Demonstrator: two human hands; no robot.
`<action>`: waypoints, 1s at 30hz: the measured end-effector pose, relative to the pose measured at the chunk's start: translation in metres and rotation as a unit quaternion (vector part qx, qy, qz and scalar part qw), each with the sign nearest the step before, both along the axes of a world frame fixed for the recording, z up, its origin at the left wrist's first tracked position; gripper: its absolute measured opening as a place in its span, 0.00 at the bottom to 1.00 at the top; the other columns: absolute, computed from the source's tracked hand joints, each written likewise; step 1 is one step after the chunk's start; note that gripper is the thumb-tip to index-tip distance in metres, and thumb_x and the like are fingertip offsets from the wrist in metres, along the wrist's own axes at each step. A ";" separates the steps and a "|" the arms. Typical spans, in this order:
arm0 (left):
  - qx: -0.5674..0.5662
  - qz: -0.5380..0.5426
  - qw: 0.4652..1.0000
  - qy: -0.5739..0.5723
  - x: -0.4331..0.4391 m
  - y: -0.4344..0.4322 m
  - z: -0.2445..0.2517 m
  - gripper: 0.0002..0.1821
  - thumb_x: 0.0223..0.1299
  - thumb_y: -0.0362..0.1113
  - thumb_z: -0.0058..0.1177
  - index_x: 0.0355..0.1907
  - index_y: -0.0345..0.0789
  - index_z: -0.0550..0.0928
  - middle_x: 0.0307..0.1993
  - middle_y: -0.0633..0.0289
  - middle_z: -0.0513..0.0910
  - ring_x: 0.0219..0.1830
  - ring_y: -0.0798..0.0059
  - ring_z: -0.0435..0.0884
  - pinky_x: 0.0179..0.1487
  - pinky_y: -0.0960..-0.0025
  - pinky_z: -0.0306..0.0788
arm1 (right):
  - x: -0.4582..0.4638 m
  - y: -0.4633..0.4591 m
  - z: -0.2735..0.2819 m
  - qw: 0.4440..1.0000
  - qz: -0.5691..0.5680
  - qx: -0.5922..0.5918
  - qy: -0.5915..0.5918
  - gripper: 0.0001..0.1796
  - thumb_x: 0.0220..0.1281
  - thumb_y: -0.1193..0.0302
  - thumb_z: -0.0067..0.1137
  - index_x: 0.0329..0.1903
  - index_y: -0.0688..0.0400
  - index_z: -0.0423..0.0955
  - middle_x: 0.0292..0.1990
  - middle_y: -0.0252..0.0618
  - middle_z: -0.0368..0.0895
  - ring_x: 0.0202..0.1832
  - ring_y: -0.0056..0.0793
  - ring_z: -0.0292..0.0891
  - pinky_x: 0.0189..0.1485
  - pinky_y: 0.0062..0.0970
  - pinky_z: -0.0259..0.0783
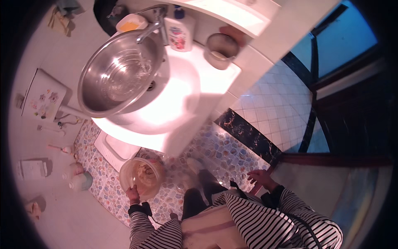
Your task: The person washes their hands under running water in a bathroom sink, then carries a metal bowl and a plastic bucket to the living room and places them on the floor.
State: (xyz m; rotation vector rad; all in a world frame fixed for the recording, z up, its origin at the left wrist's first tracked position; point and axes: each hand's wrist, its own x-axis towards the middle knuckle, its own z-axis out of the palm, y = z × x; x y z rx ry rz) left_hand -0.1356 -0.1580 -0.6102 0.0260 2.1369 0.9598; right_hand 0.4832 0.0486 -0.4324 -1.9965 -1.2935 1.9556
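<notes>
My left hand [133, 194] grips the rim of a translucent plastic bucket [155, 190], low at my left; something tan and crumpled lies inside it. My right hand [261, 178] is at the right, fingers apart, with nothing in it, near a dark red door edge. A large stainless steel basin [93, 90] leans tilted on the white washbasin [186, 124], and water runs into it from a chrome faucet [157, 26]. Behind the washbasin stand a white pump bottle [179, 34] and a soap dish [131, 22] holding something orange.
A squat toilet pan [108, 149] is set in the pebble-patterned floor [102, 186]. Bottles [81, 181] stand by the left wall, below a white cistern [43, 95]. A round container [221, 49] sits at the counter's right. A black marble threshold [247, 133] crosses the doorway.
</notes>
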 end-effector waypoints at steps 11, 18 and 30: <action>-0.014 -0.072 0.988 -0.134 0.058 0.030 0.073 0.12 0.59 0.39 0.52 0.26 0.42 0.65 0.10 0.73 0.60 0.06 0.81 0.58 0.07 0.75 0.52 | 0.023 -0.099 0.046 0.981 -0.178 0.069 0.016 0.12 0.59 0.72 0.53 0.45 0.58 0.79 0.30 0.33 0.83 0.27 0.18 0.77 0.28 0.19 0.72; -0.025 -0.291 0.942 -0.163 0.122 0.057 0.088 0.12 0.59 0.41 0.52 0.26 0.40 0.68 0.12 0.71 0.64 0.09 0.79 0.64 0.10 0.73 0.58 | 0.025 -0.151 0.067 0.968 -0.240 0.077 0.021 0.10 0.58 0.74 0.56 0.43 0.59 0.79 0.30 0.34 0.83 0.28 0.19 0.77 0.32 0.21 0.74; 0.219 -0.678 0.700 -0.031 0.281 0.155 0.117 0.17 0.62 0.39 0.47 0.52 0.39 0.78 0.39 0.59 0.79 0.37 0.72 0.78 0.40 0.70 0.70 | 0.065 -0.167 0.071 0.935 -0.316 0.140 0.079 0.10 0.62 0.72 0.52 0.43 0.60 0.79 0.31 0.33 0.82 0.28 0.18 0.76 0.32 0.20 0.73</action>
